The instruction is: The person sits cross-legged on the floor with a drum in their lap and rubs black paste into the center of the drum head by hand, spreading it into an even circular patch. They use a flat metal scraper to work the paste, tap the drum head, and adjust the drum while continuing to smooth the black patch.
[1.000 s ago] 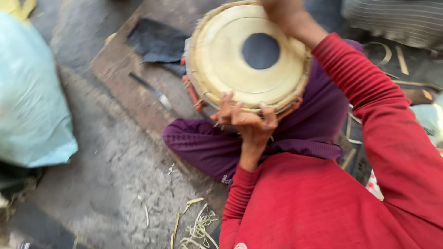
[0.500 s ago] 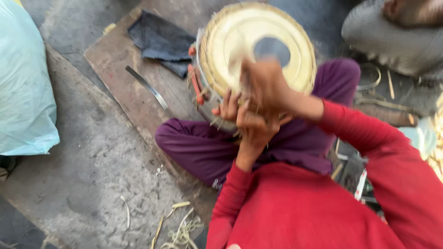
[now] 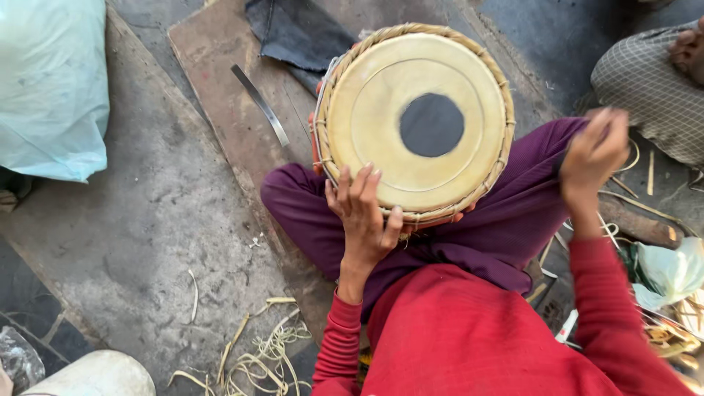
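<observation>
A round hand drum point(image 3: 414, 121) with a pale skin, a black centre spot and a woven cane rim rests on my lap, against my purple trousers point(image 3: 469, 227). My left hand point(image 3: 363, 213) grips its near rim, with the fingers on the skin and the thumb over the edge. My right hand point(image 3: 595, 150) is raised to the right of the drum and clear of it. Its fingers are curled together and blurred, and nothing shows in them.
A wooden board point(image 3: 220, 88) lies under the drum with a thin metal blade point(image 3: 260, 103) and a dark cloth point(image 3: 293, 33) on it. A pale blue sack point(image 3: 51, 88) sits at left. Cane scraps point(image 3: 257, 352) litter the floor. Another person's checked-cloth knee point(image 3: 649, 81) is at right.
My right hand has swung from over the drumhead out to the right, off the drum. My left hand stays on the near rim. The view has shifted, so the whole drumhead shows.
</observation>
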